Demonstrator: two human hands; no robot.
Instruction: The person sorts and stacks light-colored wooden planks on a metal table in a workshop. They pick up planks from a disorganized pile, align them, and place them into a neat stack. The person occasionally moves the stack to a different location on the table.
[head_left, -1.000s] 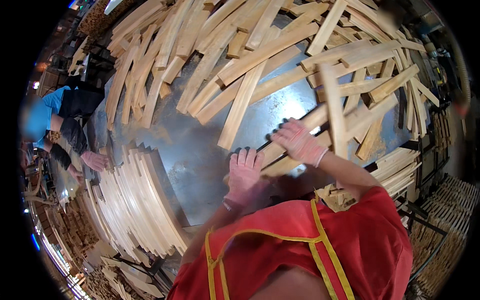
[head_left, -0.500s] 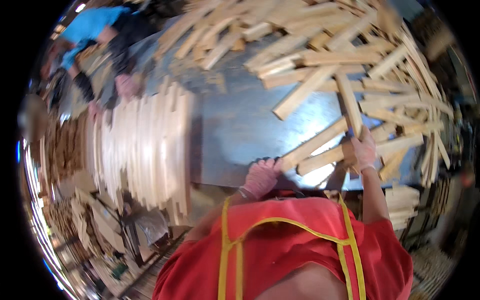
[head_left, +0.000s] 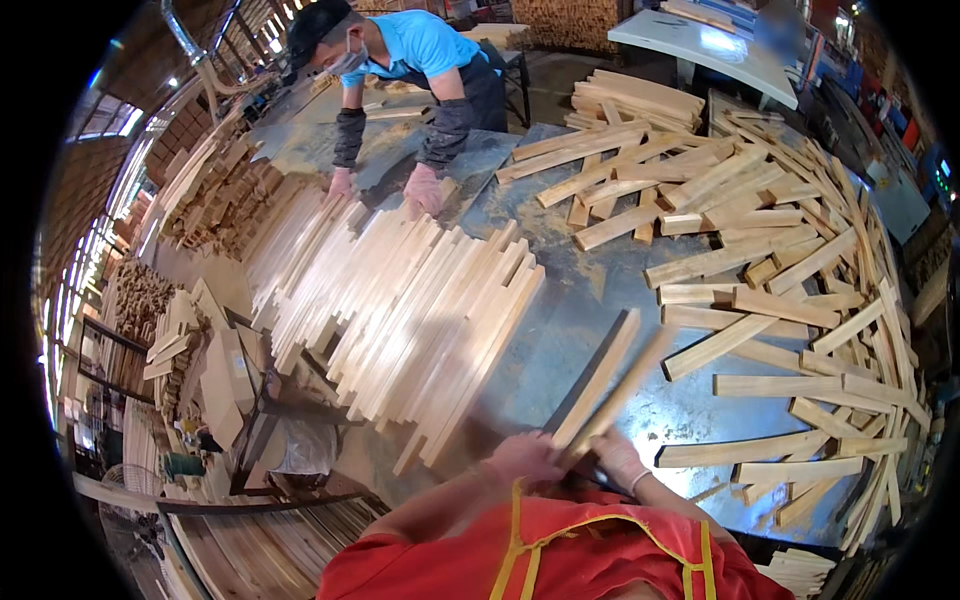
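Observation:
Close to my body at the table's near edge, my left hand (head_left: pixel 524 458), in a pinkish glove, is closed round the lower end of a wooden strip (head_left: pixel 597 382). A second wooden strip (head_left: pixel 636 378), smeared by motion, is gripped low down by my gloved right hand (head_left: pixel 616 461). Both strips tilt up and away to the right, nearly side by side, with their lower ends close together. Left of my hands lies a broad row of pale strips (head_left: pixel 420 320) set edge to edge, their ends uneven.
A loose pile of wooden strips (head_left: pixel 760 250) covers the right of the metal table (head_left: pixel 560 330). Across the table, a co-worker (head_left: pixel 425 50) in blue rests gloved hands on the row's far end. Stacked wood and a dark metal frame (head_left: pixel 262 425) stand at the left.
The view has swung left toward the row of strips. Both hands have brought their strips off the pile side and close together before my body.

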